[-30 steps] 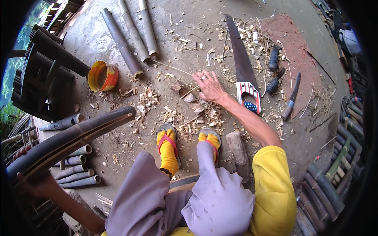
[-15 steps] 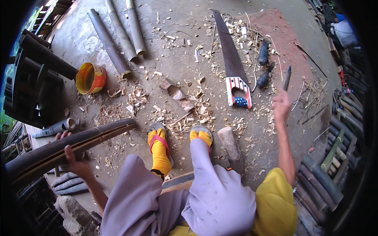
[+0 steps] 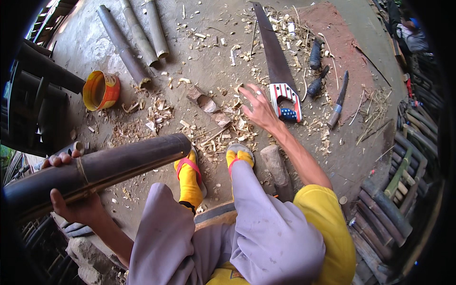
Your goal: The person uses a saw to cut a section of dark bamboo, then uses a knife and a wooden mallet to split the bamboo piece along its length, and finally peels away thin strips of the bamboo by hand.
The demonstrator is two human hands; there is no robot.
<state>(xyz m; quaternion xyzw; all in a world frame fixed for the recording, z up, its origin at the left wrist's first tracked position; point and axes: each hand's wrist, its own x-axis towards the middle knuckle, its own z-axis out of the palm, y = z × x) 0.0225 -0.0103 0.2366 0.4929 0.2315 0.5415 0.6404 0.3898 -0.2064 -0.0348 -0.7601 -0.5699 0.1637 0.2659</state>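
My left hand (image 3: 76,204) is wrapped round a thick dark bamboo tube (image 3: 118,164) with a slit along its side. The tube slants across the left, its near end lifted over my left foot. My right hand (image 3: 260,110) reaches over the floor with fingers spread, just left of the handsaw (image 3: 280,71) with its striped handle, and nothing is gripped in it. A knife with a dark blade (image 3: 338,97) lies at the right, beside two dark wrapped tool handles (image 3: 315,54). A notched wooden block (image 3: 209,105) rests among shavings, left of my right hand.
Three bamboo poles (image 3: 137,35) lie at the upper left, near a red-yellow tin (image 3: 100,90). A short log (image 3: 278,172) stands by my right foot. Wood shavings (image 3: 161,114) litter the floor. Bamboo stacks (image 3: 387,209) line the right side; a person (image 3: 412,35) is at the far right.
My right hand has let go of the knife, now on the floor, and moved left to beside the saw handle. The bamboo tube has rolled and shifted right in my left hand.
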